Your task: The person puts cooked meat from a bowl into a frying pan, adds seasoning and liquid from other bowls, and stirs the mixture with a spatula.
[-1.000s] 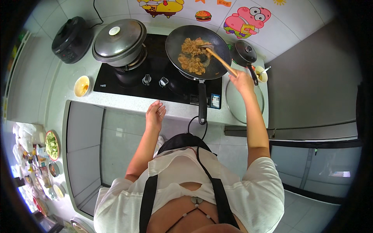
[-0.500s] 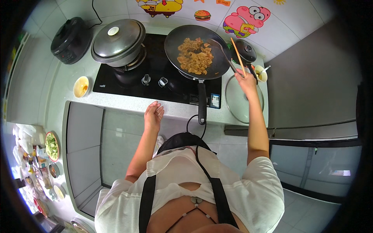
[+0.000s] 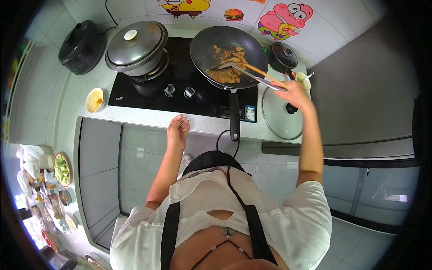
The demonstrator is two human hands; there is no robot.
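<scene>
A spatula (image 3: 245,71) with a metal blade and a wooden handle is held in the right hand (image 3: 294,93), which is closed round the handle's far end; the blade rests among the browned food (image 3: 227,67) in the dark wok (image 3: 228,56) on the right burner of the black hob (image 3: 180,85). The spatula is judged stiff and light, best taken well back on the wood, away from the heat. The wok is judged heavy when loaded and hot at the bowl; its long black handle (image 3: 234,114), which juts over the desk (image 3: 211,128) edge toward the person, is the only safe place for a grip. The food appears soft and loose, though its detail is too small to be sure. The left hand (image 3: 177,130) lies open and flat on the desk edge, with nothing held. A glass lid (image 3: 281,114) lies flat on the desk just right of the hob, under the right forearm. A lidded steel pot (image 3: 135,47) is seen on the left burner, and a small bowl (image 3: 94,100) left of the hob.
</scene>
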